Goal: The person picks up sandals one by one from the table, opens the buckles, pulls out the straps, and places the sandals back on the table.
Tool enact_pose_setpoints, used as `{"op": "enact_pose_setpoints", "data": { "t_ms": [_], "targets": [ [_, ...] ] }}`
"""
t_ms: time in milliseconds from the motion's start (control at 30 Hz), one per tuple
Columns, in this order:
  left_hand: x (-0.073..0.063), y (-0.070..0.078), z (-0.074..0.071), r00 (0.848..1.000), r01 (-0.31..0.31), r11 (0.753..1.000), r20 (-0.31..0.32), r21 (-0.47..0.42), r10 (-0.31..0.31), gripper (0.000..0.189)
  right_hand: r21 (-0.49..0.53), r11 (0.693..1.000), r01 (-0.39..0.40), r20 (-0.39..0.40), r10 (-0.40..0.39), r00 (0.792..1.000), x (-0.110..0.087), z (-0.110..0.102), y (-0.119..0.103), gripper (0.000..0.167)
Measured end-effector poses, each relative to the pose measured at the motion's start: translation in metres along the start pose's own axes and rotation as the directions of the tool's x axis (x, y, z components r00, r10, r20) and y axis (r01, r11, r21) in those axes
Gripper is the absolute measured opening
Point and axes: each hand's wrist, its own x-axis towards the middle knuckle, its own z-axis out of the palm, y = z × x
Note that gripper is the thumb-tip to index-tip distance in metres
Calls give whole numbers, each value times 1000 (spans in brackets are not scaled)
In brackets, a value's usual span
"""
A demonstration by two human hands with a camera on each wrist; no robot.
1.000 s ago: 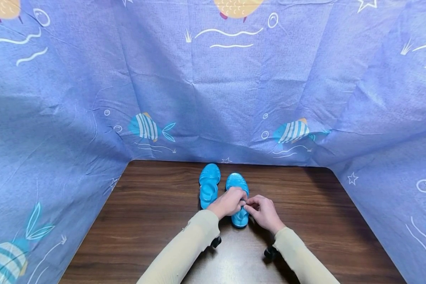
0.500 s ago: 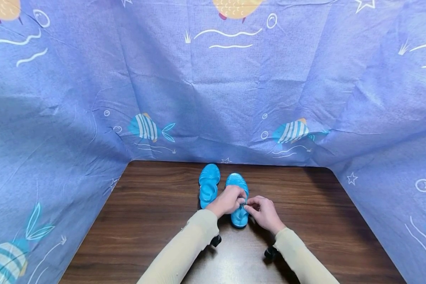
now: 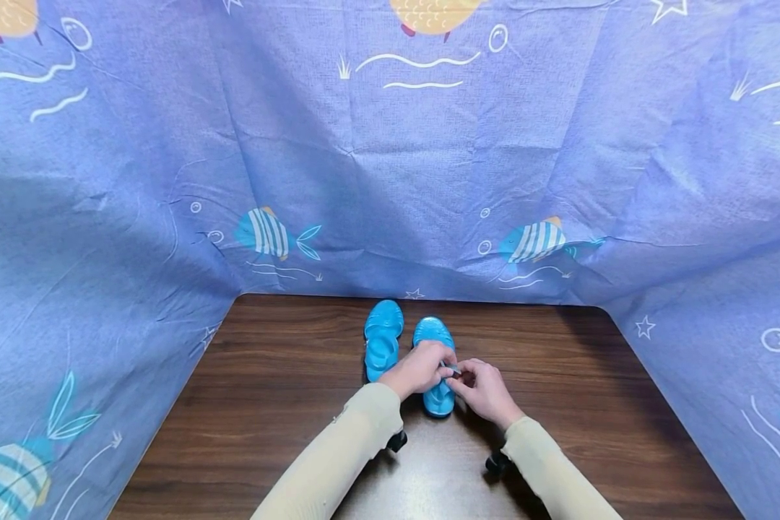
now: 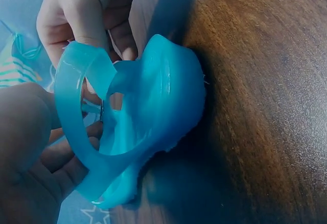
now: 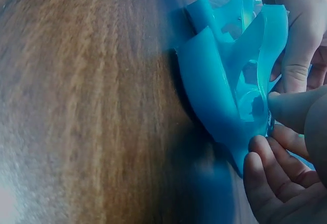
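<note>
Two blue jelly sandals stand side by side, toes pointing away. Both hands work at the right-hand sandal [image 3: 432,328], at the ankle strap [image 4: 69,93] on its outer side. My left hand [image 3: 421,367] reaches over this sandal and pinches the strap near a small metal buckle [image 4: 101,109]. From the right, my right hand [image 3: 484,390] pinches the strap by the buckle with thumb and fingertips. In the right wrist view the strap [image 5: 273,35] arches above the heel, and fingers partly hide the buckle. The left-hand sandal [image 3: 383,321] lies untouched beside the left wrist.
The dark wood table [image 3: 286,361] carries the sandals near its far edge. A blue curtain [image 3: 416,173] with printed fish hangs behind the table and along both sides. Black wrist bands show below both sleeves.
Both hands stay at the same strap with small finger movements. The left fingertips have shifted slightly right, and a bit of strap now shows between the hands. The sandals have not moved.
</note>
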Motion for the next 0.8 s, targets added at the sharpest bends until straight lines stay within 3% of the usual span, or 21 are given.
{"op": "enact_pose_setpoints", "data": {
  "t_ms": [200,533,800],
  "targets": [
    [2,-2,-3,1000,11,1000,4,-18,-11,13,-44,999,-24,10,25,1000,5,0,-5,21],
    [1,-3,-7,998,-38,999,-56,4,39,16,-33,999,27,-27,-28,999,9,1,-9,16],
    [2,-2,-7,1000,19,990,-17,143,-16,16,-43,998,45,-14,-46,999,11,1,-10,19]
  ]
}}
